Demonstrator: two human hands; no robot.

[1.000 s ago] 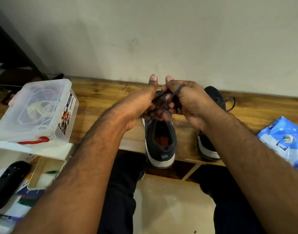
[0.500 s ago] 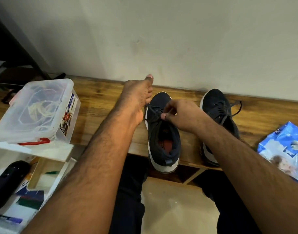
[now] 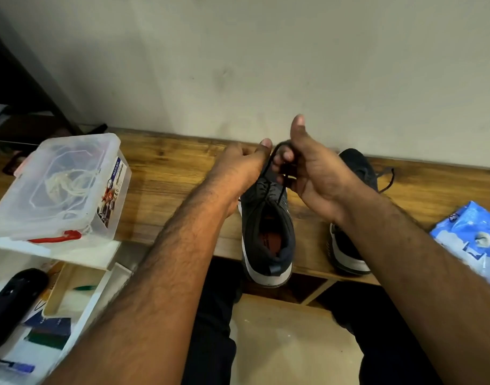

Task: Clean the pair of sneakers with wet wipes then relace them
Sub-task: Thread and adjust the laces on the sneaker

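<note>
While both sneakers stand on the worktop (image 3: 166, 173), the left hand (image 3: 238, 168) and right hand (image 3: 313, 173) pinch the lace (image 3: 280, 187) above the near sneaker (image 3: 266, 218); the other sneaker (image 3: 357, 168) is beside it.

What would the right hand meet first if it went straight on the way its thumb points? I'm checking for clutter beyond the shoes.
Probably the wall. The right hand, pinching the lace, has its thumb pointing up and away; nothing shows between, though depth is unclear.
</note>
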